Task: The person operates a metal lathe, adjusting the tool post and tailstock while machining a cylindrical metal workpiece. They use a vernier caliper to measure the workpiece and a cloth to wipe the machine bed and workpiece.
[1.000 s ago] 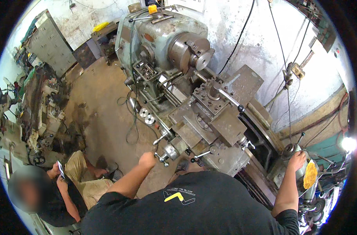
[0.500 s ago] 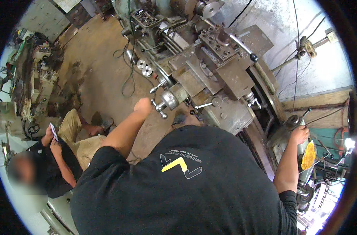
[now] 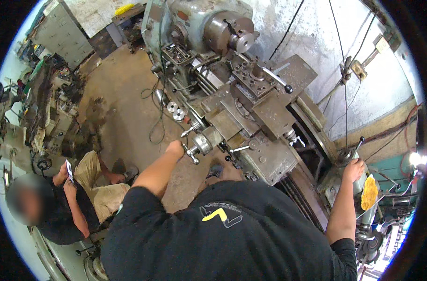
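Note:
I stand at a grey metal lathe [image 3: 265, 112] whose chuck [image 3: 232, 33] is at the top. My left hand [image 3: 176, 149] is closed around the handle of the carriage handwheel [image 3: 201, 143] on the front of the apron. My right hand [image 3: 354, 168] reaches out to the right and curls over the top of the tailstock [image 3: 340, 161], at the base of a lever with a black knob [image 3: 361, 139]. The tool post [image 3: 256, 75] sits on the carriage between chuck and tailstock.
A seated person [image 3: 77, 201] at lower left holds a phone [image 3: 69, 169]. Cables [image 3: 155, 126] trail over the dirty floor beside the lathe. Other machinery [image 3: 49, 107] lines the left side. A yellow cloth [image 3: 368, 192] hangs near the tailstock.
The view has shifted as my head moved. Both hands stay where they were, left on the handwheel handle and right at the tailstock.

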`<state>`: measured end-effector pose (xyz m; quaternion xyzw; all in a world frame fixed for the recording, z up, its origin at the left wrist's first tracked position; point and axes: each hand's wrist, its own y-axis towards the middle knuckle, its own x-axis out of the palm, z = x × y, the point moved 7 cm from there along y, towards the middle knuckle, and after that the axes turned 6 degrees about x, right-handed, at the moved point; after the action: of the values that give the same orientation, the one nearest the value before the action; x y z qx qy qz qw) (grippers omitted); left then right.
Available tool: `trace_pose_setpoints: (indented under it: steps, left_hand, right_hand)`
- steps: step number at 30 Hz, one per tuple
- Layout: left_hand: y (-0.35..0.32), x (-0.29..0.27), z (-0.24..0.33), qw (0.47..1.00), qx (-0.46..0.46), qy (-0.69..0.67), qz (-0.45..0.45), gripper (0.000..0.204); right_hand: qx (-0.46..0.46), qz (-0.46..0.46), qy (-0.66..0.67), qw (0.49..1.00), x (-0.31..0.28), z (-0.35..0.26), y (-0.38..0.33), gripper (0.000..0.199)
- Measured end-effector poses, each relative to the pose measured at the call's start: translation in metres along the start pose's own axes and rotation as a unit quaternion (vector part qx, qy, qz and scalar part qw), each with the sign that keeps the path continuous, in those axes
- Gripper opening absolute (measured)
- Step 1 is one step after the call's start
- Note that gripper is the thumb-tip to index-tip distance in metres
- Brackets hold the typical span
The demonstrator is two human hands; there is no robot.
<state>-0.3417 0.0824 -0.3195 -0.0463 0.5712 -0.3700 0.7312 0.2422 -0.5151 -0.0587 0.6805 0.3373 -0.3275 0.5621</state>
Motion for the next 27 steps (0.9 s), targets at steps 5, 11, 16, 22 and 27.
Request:
trace_pose_setpoints:
  steps: [5,11,16,22,27]
  left_hand:
    - [-0.099,-0.008,0.039,0.994,0.033,-0.017,0.104,0.023]
    - [-0.124,0.054,0.052,0.996,0.055,-0.055,0.041,0.053]
    - [-0.092,0.045,0.027,0.995,0.08,0.045,-0.038,0.061]
    - [-0.035,0.064,0.027,0.947,0.227,0.206,-0.092,0.075]
    - [-0.036,0.056,-0.129,0.96,0.232,-0.128,-0.089,0.069]
  right_hand:
    - [-0.018,0.017,0.016,1.0,-0.003,0.001,-0.002,0.042]
    - [-0.025,-0.011,0.068,0.997,-0.011,-0.004,-0.007,0.041]
    - [-0.052,0.07,0.231,0.969,-0.052,-0.03,-0.091,0.036]
    - [0.034,-0.473,0.478,0.739,-0.019,-0.134,-0.362,0.027]
    - [0.191,-0.727,0.385,0.536,0.006,-0.221,-0.534,0.036]
